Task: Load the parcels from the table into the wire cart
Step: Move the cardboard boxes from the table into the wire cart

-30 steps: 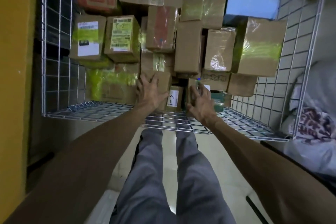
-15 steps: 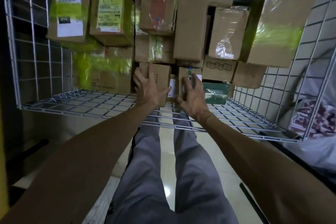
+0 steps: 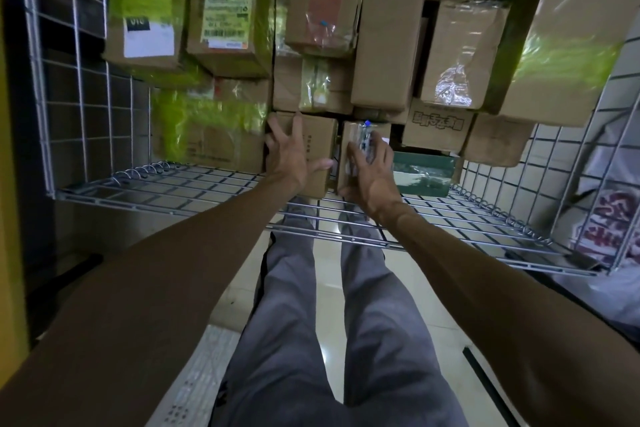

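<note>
Your left hand [image 3: 289, 154] flat against brown box [image 3: 318, 139], fingers spread. Your right hand [image 3: 374, 170] grips narrow box [image 3: 351, 135] just beside it, fingers curled round its side. Both boxes inside wire cart [image 3: 156, 184], under stacked parcels [image 3: 388, 45]

You have two grips in view, left grip [image 3: 287, 152] and right grip [image 3: 372, 166], one wire cart [image 3: 173, 180], and roughly thirteen cardboard parcels [image 3: 388, 45] plus one green box [image 3: 424, 172] beyond them.
</note>
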Tool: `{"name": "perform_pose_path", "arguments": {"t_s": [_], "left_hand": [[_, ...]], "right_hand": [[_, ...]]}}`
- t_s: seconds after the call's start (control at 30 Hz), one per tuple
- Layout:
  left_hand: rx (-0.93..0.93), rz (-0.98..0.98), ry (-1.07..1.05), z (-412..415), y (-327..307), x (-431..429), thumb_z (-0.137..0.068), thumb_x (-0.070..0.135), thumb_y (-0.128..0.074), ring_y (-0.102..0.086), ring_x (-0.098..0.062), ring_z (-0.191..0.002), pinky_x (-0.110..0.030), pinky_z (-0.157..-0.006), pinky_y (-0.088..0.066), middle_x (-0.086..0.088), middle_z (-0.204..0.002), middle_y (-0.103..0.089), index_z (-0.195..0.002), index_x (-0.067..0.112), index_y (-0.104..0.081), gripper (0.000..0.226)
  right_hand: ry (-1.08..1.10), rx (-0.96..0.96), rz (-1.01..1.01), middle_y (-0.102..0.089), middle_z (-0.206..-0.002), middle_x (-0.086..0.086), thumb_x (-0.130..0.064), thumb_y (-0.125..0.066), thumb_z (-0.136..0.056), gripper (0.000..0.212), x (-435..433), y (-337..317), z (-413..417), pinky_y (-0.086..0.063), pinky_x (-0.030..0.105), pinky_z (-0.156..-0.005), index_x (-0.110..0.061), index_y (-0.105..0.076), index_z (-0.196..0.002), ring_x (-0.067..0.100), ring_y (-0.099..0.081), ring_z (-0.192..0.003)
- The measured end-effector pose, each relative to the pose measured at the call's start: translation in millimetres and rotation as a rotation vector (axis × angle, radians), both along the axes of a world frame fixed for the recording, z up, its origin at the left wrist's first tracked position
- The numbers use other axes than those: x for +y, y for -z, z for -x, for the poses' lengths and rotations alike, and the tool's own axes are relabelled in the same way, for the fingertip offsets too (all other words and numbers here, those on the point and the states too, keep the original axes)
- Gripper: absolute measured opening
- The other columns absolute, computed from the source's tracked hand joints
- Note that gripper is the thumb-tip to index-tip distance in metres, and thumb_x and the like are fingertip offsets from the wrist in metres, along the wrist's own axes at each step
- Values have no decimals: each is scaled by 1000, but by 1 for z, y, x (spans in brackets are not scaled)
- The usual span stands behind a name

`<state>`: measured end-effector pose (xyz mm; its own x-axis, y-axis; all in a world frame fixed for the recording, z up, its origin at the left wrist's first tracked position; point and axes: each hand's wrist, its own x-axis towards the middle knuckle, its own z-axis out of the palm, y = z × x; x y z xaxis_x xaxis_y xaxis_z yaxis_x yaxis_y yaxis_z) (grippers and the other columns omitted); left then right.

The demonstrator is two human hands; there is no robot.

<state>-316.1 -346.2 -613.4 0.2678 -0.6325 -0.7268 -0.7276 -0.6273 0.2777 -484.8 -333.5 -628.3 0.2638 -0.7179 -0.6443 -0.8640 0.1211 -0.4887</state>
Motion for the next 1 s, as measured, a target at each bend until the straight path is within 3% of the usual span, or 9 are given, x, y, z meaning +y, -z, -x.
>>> {"name": "perform_pose_path", "arguments": {"t_s": [0.1, 0.2, 0.3, 0.47, 0.53, 0.6, 0.7, 0.8, 1.0], "left_hand": [[0, -13, 17, -2, -2, -1, -73, 44, -83, -8, -43, -146, -52, -115, -27, -19, -160, 10, -157, 26, -12, 111], [21, -55, 38, -6, -9, -2, -76, 48, -80, -8, -43, -146, -54, -116, -27, -18, -160, 11, -157, 29, -9, 109], [48, -86, 74, -11, -26, -4, -83, 51, -73, -1, -41, -148, -56, -118, -22, -16, -161, 15, -157, 34, -4, 103], [119, 50, 86, -30, -76, -6, -97, 37, -60, -9, -38, -148, -51, -117, -24, -13, -163, 1, -157, 33, -13, 77], [125, 81, 77, -40, -102, -6, -98, 36, -58, -12, -38, -147, -50, -115, -26, -16, -162, -3, -156, 33, -16, 72], [124, 105, 92, -48, -132, -5, -99, 35, -56, -12, -39, -147, -50, -115, -26, -18, -162, -4, -155, 30, -19, 68], [98, 165, 135, -63, -174, -2, -99, 34, -55, -12, -40, -148, -51, -118, -25, -14, -164, 3, -154, 25, -25, 63], [65, 221, 141, -79, -212, -5, -100, 38, -53, -18, -40, -147, -51, -116, -29, -11, -164, 4, -155, 27, -23, 63], [-45, 337, 16, -109, -282, -14, -100, 45, -49, -11, -33, -149, -47, -117, -27, -5, -165, 5, -156, 24, -21, 66]], "right_hand": [[-142, 82, 56, -11, -154, 24, -23, -84, -72, 88, -9, -1, 2, -37, 48, -111, -16, -37, -147, 40, -14, -140], [-265, 111, 115, -21, -148, 24, -16, -73, -81, 66, -9, -6, 5, -45, 48, -102, -17, -43, -140, 38, -24, -133], [-286, 77, 131, -21, -150, 25, -15, -66, -87, 51, -8, -24, 10, -41, 50, -105, -12, -50, -135, 40, -27, -131], [-267, 158, 126, -17, -156, 23, -37, -69, -89, 62, -8, -68, 15, -37, 51, -110, -11, -47, -141, 41, -20, -141], [-262, 189, 122, -20, -155, 20, -43, -70, -86, 64, -11, -94, 13, -42, 51, -105, -12, -50, -138, 40, -26, -139], [-276, 221, 132, -19, -155, 21, -38, -68, -88, 61, -16, -126, 9, -44, 49, -101, -11, -48, -138, 41, -32, -135], [-267, 253, 162, -13, -158, 22, -33, -60, -94, 58, -26, -177, -6, -35, 44, -109, -11, -40, -145, 42, -24, -141], [-249, 221, 194, -10, -162, 16, -36, -56, -97, 60, -43, -218, -21, -31, 45, -115, -12, -36, -149, 35, -14, -148], [-235, 58, 279, -18, -160, 14, -40, -63, -90, 72, -81, -277, -57, -28, 41, -115, -20, -31, -152, 35, -23, -145]]}}
